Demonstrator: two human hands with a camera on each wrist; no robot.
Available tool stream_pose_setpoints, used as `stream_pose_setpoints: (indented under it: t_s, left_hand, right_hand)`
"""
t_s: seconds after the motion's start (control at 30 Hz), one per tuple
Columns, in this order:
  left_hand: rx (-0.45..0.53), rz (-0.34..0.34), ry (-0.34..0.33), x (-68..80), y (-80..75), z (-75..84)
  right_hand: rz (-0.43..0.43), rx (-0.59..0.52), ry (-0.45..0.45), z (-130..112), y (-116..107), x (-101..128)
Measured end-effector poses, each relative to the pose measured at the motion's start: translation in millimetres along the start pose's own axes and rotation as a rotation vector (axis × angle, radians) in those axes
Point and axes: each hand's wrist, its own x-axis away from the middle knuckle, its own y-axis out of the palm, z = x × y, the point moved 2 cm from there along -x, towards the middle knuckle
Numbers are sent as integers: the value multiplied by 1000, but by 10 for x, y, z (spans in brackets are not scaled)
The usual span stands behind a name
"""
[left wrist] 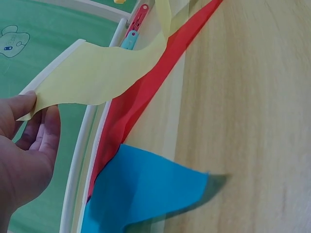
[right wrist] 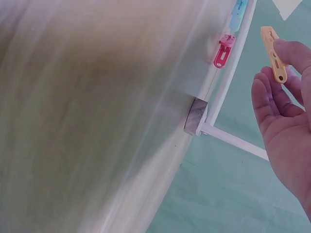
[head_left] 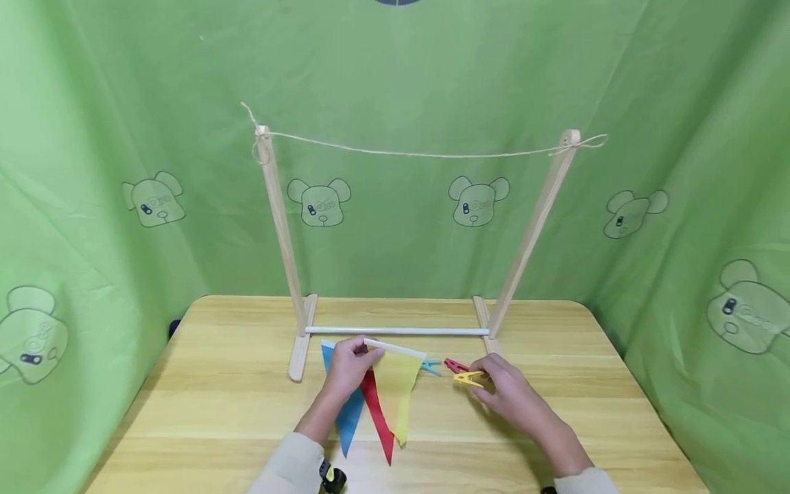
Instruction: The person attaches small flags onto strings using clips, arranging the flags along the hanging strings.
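Observation:
My left hand [head_left: 348, 370] pinches a yellow pennant flag [head_left: 398, 384] by one corner of its white top band, lifted over the table. Below it lie a red pennant [left wrist: 141, 102] and a blue pennant [left wrist: 146, 189], overlapping each other. My right hand [head_left: 509, 391] holds a yellow clothespin [right wrist: 273, 54] between thumb and fingers, raised off the tabletop. On the table between the hands lie a red clothespin [head_left: 455, 366] and a blue clothespin [head_left: 431, 368], the blue one partly behind the yellow flag's edge in the head view.
Behind the hands stands a wooden frame with a left post [head_left: 280, 226] and a right post [head_left: 533, 226], joined low by a white rod [head_left: 398, 331]. A thin string [head_left: 401, 154] sags between the post tops. Green curtains [head_left: 395, 261] surround the wooden table [head_left: 204, 398].

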Motion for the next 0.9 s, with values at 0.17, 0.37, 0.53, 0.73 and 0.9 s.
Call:
stream_pose_setpoints:
  t_s: [0.17,0.37,0.53,0.73,0.9]
  left_hand:
    - [21,2,-5,15,5,40]
    - [46,11,-22,29,1,80]
    - [70,10,-22,31,-14,96]
    - [131,16,-49,12,-26,111]
    - [123,54,-34,-2,-37,162]
  right_hand:
    - [15,-10,3,0,-54,-3]
    - [37,-29,10,-1,-97,-9]
    - [56,-41,19,-8,-109,-10]
    - [97,-39,15,-40,-174,-19]
    - [140,-47,-10,-80,-276,-67]
